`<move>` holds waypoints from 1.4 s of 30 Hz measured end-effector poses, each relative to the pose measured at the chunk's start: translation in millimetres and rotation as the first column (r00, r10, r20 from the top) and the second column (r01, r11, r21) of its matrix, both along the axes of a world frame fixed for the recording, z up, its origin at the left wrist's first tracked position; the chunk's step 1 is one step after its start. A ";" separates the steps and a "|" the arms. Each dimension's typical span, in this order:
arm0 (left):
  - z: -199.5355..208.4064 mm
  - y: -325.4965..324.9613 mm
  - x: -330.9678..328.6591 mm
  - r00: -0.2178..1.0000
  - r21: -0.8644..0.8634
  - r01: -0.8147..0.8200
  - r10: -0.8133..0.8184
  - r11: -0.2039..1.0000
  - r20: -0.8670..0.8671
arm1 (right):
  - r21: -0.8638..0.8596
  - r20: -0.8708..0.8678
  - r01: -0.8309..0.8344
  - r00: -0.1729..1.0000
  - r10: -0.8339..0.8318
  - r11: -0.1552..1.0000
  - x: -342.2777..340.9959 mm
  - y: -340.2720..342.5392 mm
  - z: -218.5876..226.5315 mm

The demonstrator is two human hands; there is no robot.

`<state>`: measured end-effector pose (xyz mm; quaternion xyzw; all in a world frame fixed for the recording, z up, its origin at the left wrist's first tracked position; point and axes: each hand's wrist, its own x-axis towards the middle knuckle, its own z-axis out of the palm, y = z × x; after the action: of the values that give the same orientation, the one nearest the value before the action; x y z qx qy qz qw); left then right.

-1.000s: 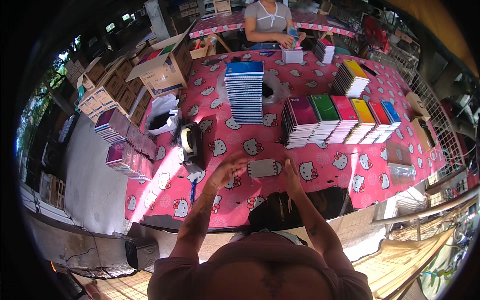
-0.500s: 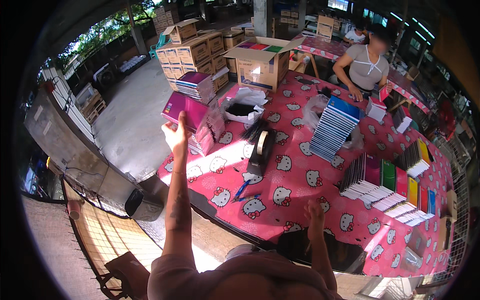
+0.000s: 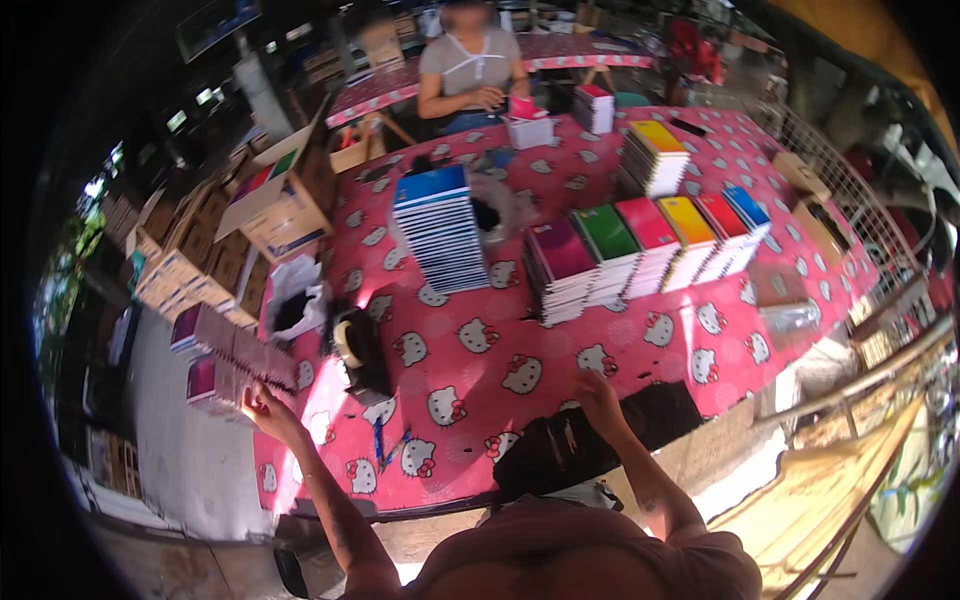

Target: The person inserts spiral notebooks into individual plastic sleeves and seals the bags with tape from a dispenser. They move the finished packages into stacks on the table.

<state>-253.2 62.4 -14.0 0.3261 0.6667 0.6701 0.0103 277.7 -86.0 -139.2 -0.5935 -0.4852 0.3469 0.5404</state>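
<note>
My left hand [image 3: 266,413] is at the table's left edge, beside two plastic-wrapped stacks of purple notebooks [image 3: 215,385]. Its fingers are apart and loosely bent, with nothing visible in them. Over the near middle of the table hovers my right hand [image 3: 598,398], slightly blurred, fingers loosely extended and seemingly bare. Below it lies a black sheet [image 3: 660,415] with slim tools on it. A row of spiral notebooks in stacks, led by a purple stack [image 3: 560,250], stands beyond. A tall blue notebook stack [image 3: 432,187] is left of the row.
A black tape dispenser [image 3: 362,365] and blue-handled cutters [image 3: 380,442] sit on the pink patterned table [image 3: 470,395]. Behind are an open carton [image 3: 290,210] and piled boxes [image 3: 180,270]. Across the table, a person [image 3: 475,75] handles red notebooks [image 3: 527,125]. A yellow-topped stack [image 3: 655,150] stands far right.
My left hand has come off the purple notebook stack at the left. The view has swung right, toward the notebook row. My right hand stays over the near side of the table.
</note>
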 end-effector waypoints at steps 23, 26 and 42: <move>-110.4 -110.4 706.1 -0.203 -0.217 0.912 -0.842 -0.349 0.501 | -0.123 0.801 0.091 0.597 0.045 0.988 493.1 -79.8 26.8; -86.2 -97.8 729.2 -0.126 -0.031 0.908 -0.344 -0.418 0.931 | -0.080 0.690 -0.186 0.698 0.189 0.979 401.0 -89.2 54.0; -142.9 -52.6 328.7 0.676 -0.580 0.590 -0.736 0.561 -0.025 | 0.539 0.303 -0.440 0.897 0.322 0.718 281.1 -34.0 291.4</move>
<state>75.5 9.8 -156.9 0.6246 0.6434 0.3553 0.2639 558.7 -120.1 152.3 -0.3102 -0.7297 0.2234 0.5670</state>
